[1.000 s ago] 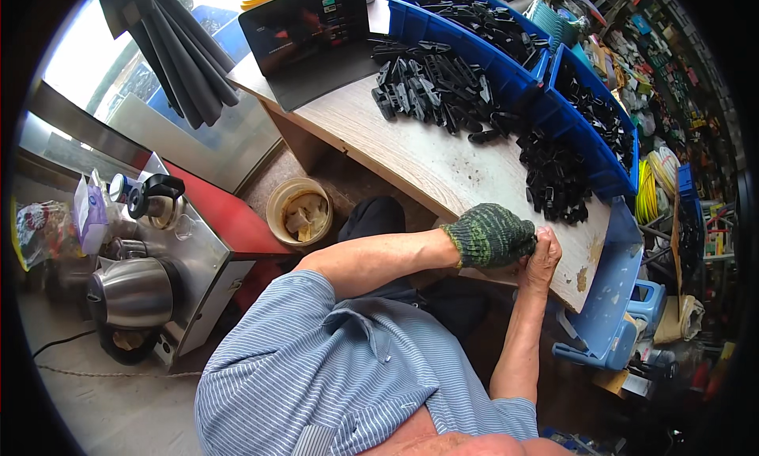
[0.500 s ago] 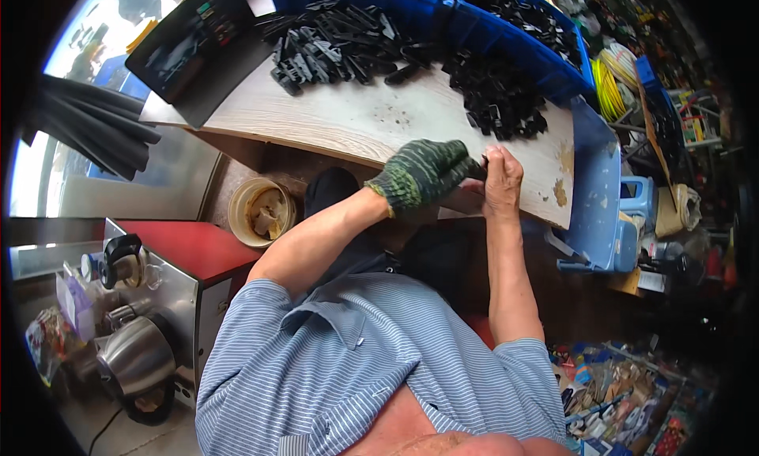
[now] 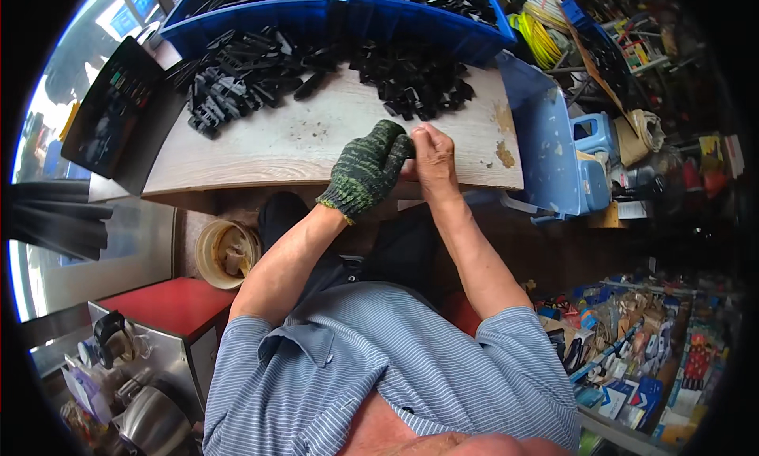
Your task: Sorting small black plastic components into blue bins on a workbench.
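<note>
My left hand [image 3: 369,165], in a green knitted glove, and my bare right hand [image 3: 431,152] meet at the front edge of a pale wooden worktop [image 3: 292,148]. The fingers of both are closed around something small and dark between them; what it is stays hidden. Just beyond the hands lies a heap of black plastic parts [image 3: 415,81]. A second, larger heap of black parts [image 3: 245,73] lies to the left on the board.
Blue bins [image 3: 332,17] full of black parts line the worktop's far edge. A dark flat case [image 3: 111,112] sits at its left end. Below are a round tub [image 3: 225,254], a red-topped metal cabinet [image 3: 166,310] and blue stools [image 3: 589,163]. Packaged goods [image 3: 632,337] crowd the right.
The view has swung so the worktop now lies straight ahead. Both hands stay together at the board's front edge, still closed around the small piece.
</note>
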A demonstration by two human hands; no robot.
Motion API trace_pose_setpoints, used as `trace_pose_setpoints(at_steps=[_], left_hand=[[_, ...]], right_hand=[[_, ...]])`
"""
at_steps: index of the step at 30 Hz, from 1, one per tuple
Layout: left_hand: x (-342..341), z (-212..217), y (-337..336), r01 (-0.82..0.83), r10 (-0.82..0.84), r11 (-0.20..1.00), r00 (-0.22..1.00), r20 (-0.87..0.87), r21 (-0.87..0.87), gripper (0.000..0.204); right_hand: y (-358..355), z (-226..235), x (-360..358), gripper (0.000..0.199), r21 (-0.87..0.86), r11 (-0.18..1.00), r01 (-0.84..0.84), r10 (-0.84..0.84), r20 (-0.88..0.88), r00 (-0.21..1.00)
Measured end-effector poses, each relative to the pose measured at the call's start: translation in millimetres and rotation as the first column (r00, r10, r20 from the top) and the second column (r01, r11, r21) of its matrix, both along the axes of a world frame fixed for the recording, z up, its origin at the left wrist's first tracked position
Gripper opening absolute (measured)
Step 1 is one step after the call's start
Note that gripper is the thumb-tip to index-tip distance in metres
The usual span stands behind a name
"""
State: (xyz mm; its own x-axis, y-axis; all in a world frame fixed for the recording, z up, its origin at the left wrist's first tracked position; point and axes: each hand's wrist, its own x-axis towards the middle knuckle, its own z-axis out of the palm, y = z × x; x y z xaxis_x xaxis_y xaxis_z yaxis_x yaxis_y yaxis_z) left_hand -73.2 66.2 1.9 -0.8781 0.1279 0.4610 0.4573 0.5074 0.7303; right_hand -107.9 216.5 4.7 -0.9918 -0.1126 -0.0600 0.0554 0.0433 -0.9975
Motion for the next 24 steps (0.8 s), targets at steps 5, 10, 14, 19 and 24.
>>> trace_pose_setpoints(at_steps=[5, 10, 14, 19, 24], left_hand=[[1.5, 0.1, 22.3, -0.101, 0.046, 0.961, 0.976, 0.211, 0.258, 0.033], [1.7, -13.1, 24.9, -0.103, 0.032, 0.888, 0.986, 0.161, 0.448, 0.034], [-0.9, -8.2, 32.2, -0.206, 0.05, 0.812, 0.957, 0.286, 0.546, 0.031], [5.3, -8.8, 29.5, -0.216, 0.175, 0.932, 0.972, 0.159, 0.292, 0.031], [5.6, -7.8, 30.3, -0.179, 0.151, 0.955, 0.98, 0.133, 0.236, 0.032]], right_hand=[[-2.1, -14.0, -7.3, 0.021, -0.038, 0.999, 0.019, -0.024, -0.151, 0.988], [0.1, -18.8, -12.0, 0.024, 0.166, 0.986, 0.011, 0.059, -0.415, 0.908], [-1.9, -17.4, -7.6, 0.025, 0.152, 0.978, 0.144, -0.047, -0.511, 0.858], [-8.6, -17.8, -7.9, 0.02, 0.158, 0.971, 0.18, -0.06, -0.566, 0.822], [-3.5, -7.0, 0.0, 0.018, 0.035, 0.994, 0.107, -0.091, -0.306, 0.948]])
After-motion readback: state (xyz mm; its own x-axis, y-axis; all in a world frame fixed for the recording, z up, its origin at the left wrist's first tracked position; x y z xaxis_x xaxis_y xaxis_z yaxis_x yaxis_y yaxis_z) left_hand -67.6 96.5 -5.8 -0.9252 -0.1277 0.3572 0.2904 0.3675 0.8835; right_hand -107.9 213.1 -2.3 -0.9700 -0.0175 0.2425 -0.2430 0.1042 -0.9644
